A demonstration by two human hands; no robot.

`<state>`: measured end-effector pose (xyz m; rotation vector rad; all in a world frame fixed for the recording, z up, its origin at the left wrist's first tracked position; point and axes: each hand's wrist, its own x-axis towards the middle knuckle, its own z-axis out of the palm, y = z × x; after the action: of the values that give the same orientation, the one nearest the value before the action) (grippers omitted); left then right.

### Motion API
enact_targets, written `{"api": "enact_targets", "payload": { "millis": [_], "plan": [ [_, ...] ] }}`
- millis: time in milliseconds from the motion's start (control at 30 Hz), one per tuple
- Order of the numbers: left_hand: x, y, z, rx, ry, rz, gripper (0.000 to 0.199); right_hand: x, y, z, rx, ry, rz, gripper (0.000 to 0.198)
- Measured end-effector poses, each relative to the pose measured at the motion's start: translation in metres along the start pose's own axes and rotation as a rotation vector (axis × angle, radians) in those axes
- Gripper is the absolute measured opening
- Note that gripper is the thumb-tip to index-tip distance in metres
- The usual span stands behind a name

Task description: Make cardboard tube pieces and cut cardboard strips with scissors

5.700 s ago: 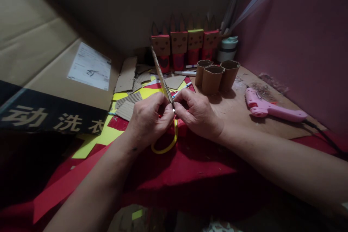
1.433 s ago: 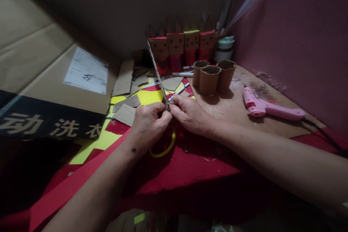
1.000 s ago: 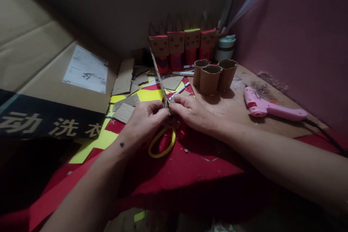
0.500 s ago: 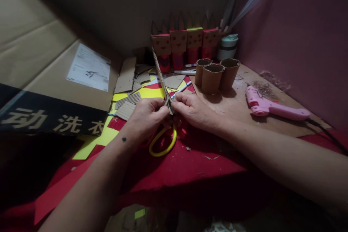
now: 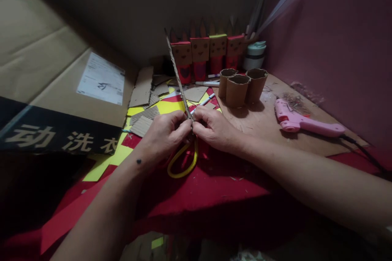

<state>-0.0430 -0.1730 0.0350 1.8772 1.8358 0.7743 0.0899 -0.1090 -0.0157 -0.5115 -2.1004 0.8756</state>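
Both hands meet at the near end of a long, thin cardboard strip (image 5: 178,76), seen nearly edge-on and pointing up and away. My left hand (image 5: 171,128) pinches that end between thumb and fingers. Pressed against it from the other side, my right hand (image 5: 212,127) also pinches the strip. The fingertips cover the end itself. Beneath the hands, a yellow scissor handle loop (image 5: 183,163) lies on the red table cover (image 5: 220,183); the rest of the scissors is hidden.
Three cardboard tubes (image 5: 237,91) stand on a brown board, with a pink glue gun (image 5: 306,120) to their right. Several box-faced cardboard figures (image 5: 200,55) line the back beside a lidded cup (image 5: 255,55). Cardboard scraps (image 5: 142,89) and a large carton (image 5: 61,77) occupy the left.
The strip's near end looked split or folded open between the hands; now it is pinched together. Its far tip has swung slightly up and left.
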Motion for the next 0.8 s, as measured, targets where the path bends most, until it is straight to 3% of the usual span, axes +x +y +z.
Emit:
{"api": "enact_targets", "payload": {
  "millis": [100, 233, 367, 500, 600, 800],
  "plan": [
    [0.000, -0.004, -0.001, 0.054, -0.036, 0.041, 0.023, -0.001, 0.001, -0.002, 0.005, -0.006, -0.012, 0.019],
    [0.000, -0.005, 0.002, 0.337, 0.144, 0.126, 0.027, -0.001, 0.000, -0.004, 0.022, -0.050, -0.029, 0.017],
    [-0.002, -0.001, 0.004, 0.453, 0.167, 0.155, 0.025, 0.000, 0.000, -0.005, 0.044, -0.090, -0.078, 0.016],
    [-0.004, 0.004, 0.006, 0.408, 0.163, 0.144, 0.026, -0.001, 0.002, -0.004, 0.040, -0.118, -0.151, 0.018],
    [-0.006, 0.004, 0.010, 0.308, 0.210, 0.060, 0.025, -0.003, 0.001, -0.002, 0.067, -0.086, -0.167, 0.019],
    [-0.006, -0.003, 0.019, 0.107, 0.285, -0.105, 0.019, -0.004, -0.005, 0.005, 0.094, 0.038, 0.015, 0.022]
  ]
}}
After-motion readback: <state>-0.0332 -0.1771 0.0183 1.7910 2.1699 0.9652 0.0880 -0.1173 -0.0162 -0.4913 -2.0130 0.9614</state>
